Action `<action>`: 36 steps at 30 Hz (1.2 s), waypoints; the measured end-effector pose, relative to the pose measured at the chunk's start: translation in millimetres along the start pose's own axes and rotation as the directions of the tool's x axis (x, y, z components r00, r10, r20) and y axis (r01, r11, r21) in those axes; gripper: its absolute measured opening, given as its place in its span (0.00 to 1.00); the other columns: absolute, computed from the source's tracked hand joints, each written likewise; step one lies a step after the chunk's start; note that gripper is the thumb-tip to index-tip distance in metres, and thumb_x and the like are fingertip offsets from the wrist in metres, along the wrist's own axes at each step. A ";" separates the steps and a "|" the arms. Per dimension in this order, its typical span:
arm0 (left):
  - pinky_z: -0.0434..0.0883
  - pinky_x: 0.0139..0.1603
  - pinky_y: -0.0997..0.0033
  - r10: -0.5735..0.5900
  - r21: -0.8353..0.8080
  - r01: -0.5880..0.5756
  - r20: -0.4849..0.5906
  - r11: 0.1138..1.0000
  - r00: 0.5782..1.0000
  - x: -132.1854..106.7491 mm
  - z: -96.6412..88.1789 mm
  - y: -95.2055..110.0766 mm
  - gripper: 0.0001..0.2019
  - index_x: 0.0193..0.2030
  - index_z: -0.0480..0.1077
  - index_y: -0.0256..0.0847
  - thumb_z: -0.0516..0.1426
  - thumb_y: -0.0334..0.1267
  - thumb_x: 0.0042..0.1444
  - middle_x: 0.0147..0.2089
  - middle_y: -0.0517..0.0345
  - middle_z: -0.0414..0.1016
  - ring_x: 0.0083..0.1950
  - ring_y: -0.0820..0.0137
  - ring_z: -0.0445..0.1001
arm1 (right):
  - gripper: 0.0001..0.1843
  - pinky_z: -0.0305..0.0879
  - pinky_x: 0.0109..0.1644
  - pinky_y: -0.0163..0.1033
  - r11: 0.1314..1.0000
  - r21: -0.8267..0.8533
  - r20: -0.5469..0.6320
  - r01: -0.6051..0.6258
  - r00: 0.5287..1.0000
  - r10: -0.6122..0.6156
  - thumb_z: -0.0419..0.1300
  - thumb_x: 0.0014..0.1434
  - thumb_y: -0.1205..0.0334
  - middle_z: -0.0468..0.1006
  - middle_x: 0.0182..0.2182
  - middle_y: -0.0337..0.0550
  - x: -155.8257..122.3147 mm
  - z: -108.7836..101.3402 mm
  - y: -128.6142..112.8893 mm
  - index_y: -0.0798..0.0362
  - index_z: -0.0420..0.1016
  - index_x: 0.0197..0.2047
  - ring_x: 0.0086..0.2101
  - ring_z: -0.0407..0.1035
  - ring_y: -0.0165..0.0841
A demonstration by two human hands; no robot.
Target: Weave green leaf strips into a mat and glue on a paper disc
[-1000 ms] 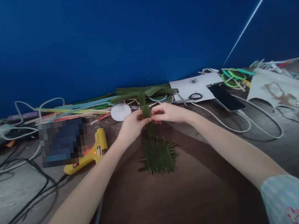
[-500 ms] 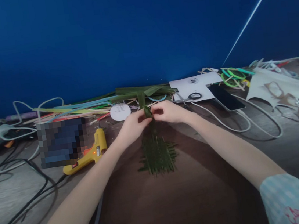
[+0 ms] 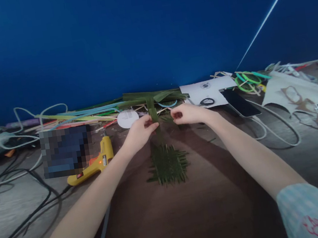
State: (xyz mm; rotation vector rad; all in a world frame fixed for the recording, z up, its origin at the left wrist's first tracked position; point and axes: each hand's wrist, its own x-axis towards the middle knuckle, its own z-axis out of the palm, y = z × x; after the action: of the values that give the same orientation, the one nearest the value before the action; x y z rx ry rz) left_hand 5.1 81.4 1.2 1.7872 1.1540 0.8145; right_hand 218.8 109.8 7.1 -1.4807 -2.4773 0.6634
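My left hand (image 3: 142,132) pinches the lower end of a long green leaf strip (image 3: 152,110) between thumb and fingers. To its right, my right hand (image 3: 189,114) is closed, fingertips together, with a blurred green leaf piece at them; its exact shape is unclear. Below both hands a woven mat of green leaf strips (image 3: 169,165) lies flat on the brown board (image 3: 184,214), its ends sticking out at the edges. More long green leaves (image 3: 135,97) lie across the back, above the hands.
A yellow glue gun (image 3: 104,154) with its light on lies at left beside a pixelated dark object (image 3: 68,149). Black cables (image 3: 37,203) run nearby. A white round card (image 3: 128,119), scissors handle (image 3: 207,101), white paper (image 3: 202,88) and a phone (image 3: 241,102) on a cable lie behind.
My right hand has moved right, away from my left hand, with a green piece near its fingertips. My left hand stays almost in place on the leaf strip.
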 end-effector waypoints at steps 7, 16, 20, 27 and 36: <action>0.67 0.29 0.72 -0.045 -0.039 0.046 0.007 0.998 0.999 0.1 -0.4 -0.5 0.06 0.24 0.62 0.38 0.55 0.34 0.49 0.23 0.63 0.67 0.25 0.74 0.68 | 0.07 0.54 0.29 0.36 1.000 0.007 -0.007 0.003 1.000 -0.003 0.60 0.46 0.62 0.68 0.26 0.39 3.3 6.8 5.6 0.52 0.65 0.29 0.26 0.61 0.29; 0.69 0.29 0.72 -0.065 -0.093 0.068 0.036 0.993 0.997 -0.8 1.8 -0.4 0.01 0.28 0.66 0.37 0.56 0.32 0.48 0.25 0.61 0.70 0.25 0.73 0.70 | 0.08 0.57 0.35 0.37 0.955 0.281 -0.035 0.095 0.995 -0.089 0.52 0.55 0.60 0.73 0.30 0.42 -1.2 4.0 -25.8 0.54 0.69 0.32 0.30 0.64 0.30; 0.69 0.30 0.72 -0.051 -0.095 0.055 0.042 0.994 0.998 -3.2 3.1 1.6 0.02 0.31 0.68 0.37 0.56 0.31 0.48 0.28 0.60 0.72 0.27 0.73 0.71 | 0.09 0.55 0.33 0.36 0.948 0.289 -0.002 0.133 0.990 -0.139 0.52 0.55 0.59 0.71 0.28 0.40 -1.7 7.7 -36.6 0.54 0.68 0.28 0.29 0.63 0.29; 0.68 0.31 0.73 -0.032 0.023 0.031 0.040 0.999 0.999 -7.4 1.5 10.2 0.02 0.28 0.67 0.37 0.55 0.31 0.51 0.25 0.60 0.72 0.26 0.73 0.70 | 0.06 0.49 0.31 0.35 0.956 0.253 -0.048 0.150 0.989 -0.143 0.52 0.52 0.63 0.68 0.25 0.37 -2.9 9.7 -39.7 0.54 0.65 0.25 0.27 0.58 0.27; 0.66 0.36 0.69 0.082 0.191 -0.089 0.044 0.978 0.996 -8.7 -0.7 12.9 0.06 0.29 0.68 0.38 0.53 0.35 0.52 0.28 0.59 0.74 0.31 0.69 0.71 | 0.04 0.51 0.30 0.35 0.970 0.205 -0.129 0.134 0.986 -0.109 0.52 0.50 0.64 0.65 0.23 0.36 -1.2 10.9 -35.1 0.53 0.63 0.25 0.25 0.56 0.27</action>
State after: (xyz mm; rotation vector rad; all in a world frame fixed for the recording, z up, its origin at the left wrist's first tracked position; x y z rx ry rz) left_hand 6.3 70.7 12.3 2.0148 1.1721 0.7370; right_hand 187.7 91.5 13.8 -1.2425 -2.3051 0.7684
